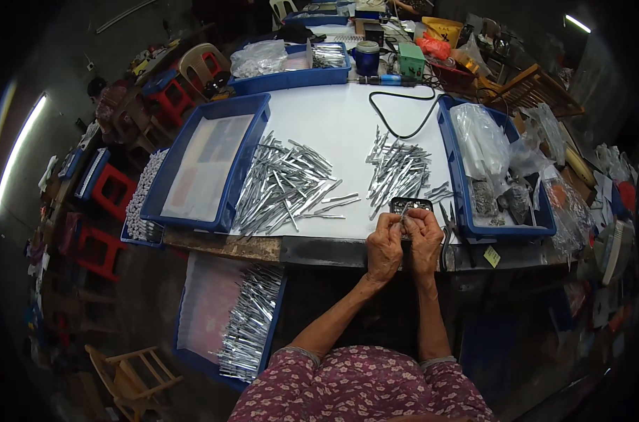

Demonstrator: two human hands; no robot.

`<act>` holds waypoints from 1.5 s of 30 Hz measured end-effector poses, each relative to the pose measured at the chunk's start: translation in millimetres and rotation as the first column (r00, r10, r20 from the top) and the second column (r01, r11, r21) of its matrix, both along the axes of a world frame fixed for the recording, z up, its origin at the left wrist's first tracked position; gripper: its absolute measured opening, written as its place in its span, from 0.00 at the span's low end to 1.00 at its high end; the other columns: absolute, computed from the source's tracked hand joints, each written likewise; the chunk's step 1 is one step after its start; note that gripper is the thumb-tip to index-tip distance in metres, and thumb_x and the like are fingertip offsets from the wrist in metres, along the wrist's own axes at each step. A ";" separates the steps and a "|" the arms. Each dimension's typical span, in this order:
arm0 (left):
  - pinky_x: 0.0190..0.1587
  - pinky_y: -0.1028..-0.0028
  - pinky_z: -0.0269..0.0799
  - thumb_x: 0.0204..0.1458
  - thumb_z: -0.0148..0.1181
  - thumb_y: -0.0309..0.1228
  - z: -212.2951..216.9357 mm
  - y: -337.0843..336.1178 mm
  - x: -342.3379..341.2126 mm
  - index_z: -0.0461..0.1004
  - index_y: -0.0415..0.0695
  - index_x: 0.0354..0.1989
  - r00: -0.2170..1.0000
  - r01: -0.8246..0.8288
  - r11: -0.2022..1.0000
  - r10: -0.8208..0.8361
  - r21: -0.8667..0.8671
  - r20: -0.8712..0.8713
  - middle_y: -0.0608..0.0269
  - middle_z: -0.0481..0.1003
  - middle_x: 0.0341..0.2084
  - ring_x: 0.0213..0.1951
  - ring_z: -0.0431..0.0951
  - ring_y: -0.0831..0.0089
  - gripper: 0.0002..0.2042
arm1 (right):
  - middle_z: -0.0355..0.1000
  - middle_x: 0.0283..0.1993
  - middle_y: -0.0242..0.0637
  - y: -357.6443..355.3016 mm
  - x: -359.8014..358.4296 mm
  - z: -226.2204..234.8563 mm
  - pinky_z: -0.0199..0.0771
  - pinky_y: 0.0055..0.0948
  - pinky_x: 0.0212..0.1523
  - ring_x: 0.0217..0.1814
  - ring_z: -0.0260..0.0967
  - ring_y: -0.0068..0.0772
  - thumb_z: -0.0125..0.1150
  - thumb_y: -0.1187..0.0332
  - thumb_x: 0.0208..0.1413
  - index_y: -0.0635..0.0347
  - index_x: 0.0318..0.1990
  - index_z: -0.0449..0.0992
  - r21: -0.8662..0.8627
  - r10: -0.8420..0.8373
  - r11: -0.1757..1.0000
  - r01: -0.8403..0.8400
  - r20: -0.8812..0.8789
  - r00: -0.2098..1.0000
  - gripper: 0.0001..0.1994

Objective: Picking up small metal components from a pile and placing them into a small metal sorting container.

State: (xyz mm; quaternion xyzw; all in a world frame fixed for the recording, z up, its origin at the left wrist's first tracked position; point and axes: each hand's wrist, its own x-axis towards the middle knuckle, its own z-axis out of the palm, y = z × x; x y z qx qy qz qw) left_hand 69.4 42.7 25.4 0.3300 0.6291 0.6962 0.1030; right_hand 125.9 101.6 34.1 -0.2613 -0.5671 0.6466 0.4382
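My left hand (383,246) and my right hand (424,243) meet at the near edge of the white table (347,119). Both pinch a small silver metal piece (404,220) between the fingertips. Just beyond the fingers sits a small black tray (411,204). A pile of silver metal strips (397,169) lies right behind it, and a larger pile of the same strips (284,186) spreads to the left.
Blue trays stand around: one with a paper liner (207,165) on the left, one with plastic bags (492,169) on the right, one at the back (291,67). Pliers (447,232) lie beside my right hand. A blue tray holding strips (235,316) sits below the table. A black cable (404,105) crosses the tabletop.
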 end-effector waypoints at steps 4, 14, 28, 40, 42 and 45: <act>0.22 0.79 0.64 0.53 0.45 0.23 2.3 -1.1 0.1 0.66 0.35 0.34 1.000 -0.008 1.000 0.008 0.004 -0.004 0.61 0.70 0.17 0.21 0.69 0.80 0.05 | 0.68 0.30 0.32 -1.8 -1.2 -0.5 0.64 0.15 0.31 0.30 0.64 0.17 0.51 0.74 0.53 0.68 0.37 0.67 0.090 -0.034 0.996 0.029 0.057 0.998 0.06; 0.24 0.75 0.68 0.53 0.45 0.24 0.8 -0.4 1.4 0.66 0.36 0.34 1.000 -0.018 1.000 0.018 0.015 -0.011 0.54 0.72 0.20 0.24 0.74 0.70 0.05 | 0.67 0.28 0.31 -5.8 -2.6 -1.4 0.64 0.14 0.29 0.29 0.63 0.15 0.49 0.74 0.55 0.68 0.37 0.67 0.114 -0.071 0.991 0.065 0.055 0.996 0.06; 0.26 0.69 0.69 0.53 0.46 0.25 -3.4 3.1 2.2 0.66 0.36 0.35 0.996 0.038 0.999 -0.040 0.023 0.076 0.49 0.73 0.22 0.25 0.76 0.61 0.05 | 0.66 0.32 0.33 -7.8 -6.3 -7.2 0.64 0.14 0.29 0.31 0.63 0.16 0.50 0.73 0.56 0.68 0.38 0.65 0.144 -0.139 0.980 0.140 -0.015 0.990 0.07; 0.21 0.84 0.60 0.53 0.46 0.24 -6.9 7.1 4.6 0.65 0.37 0.35 0.977 0.125 0.989 -0.138 0.084 0.166 0.68 0.68 0.19 0.21 0.64 0.86 0.04 | 0.65 0.30 0.35 0.2 -12.8 -25.3 0.65 0.22 0.31 0.30 0.62 0.23 0.51 0.72 0.55 0.67 0.37 0.65 0.270 -0.313 0.916 0.296 0.019 0.950 0.07; 0.20 0.85 0.58 0.53 0.47 0.24 1.3 4.9 5.0 0.65 0.37 0.35 0.971 0.112 0.987 -0.133 0.113 0.199 0.70 0.67 0.17 0.20 0.63 0.87 0.04 | 0.65 0.31 0.38 3.1 -11.7 -29.4 0.66 0.23 0.32 0.30 0.63 0.25 0.51 0.71 0.54 0.68 0.36 0.64 0.300 -0.339 0.900 0.315 0.030 0.940 0.08; 0.18 0.85 0.55 0.53 0.47 0.23 2.6 4.9 6.4 0.66 0.38 0.34 0.967 0.114 0.984 -0.141 0.135 0.211 0.72 0.65 0.15 0.18 0.60 0.89 0.03 | 0.66 0.31 0.39 -3.0 -9.6 -21.6 0.66 0.24 0.31 0.30 0.65 0.27 0.50 0.71 0.55 0.68 0.37 0.63 0.241 -0.276 0.935 0.259 0.041 0.960 0.08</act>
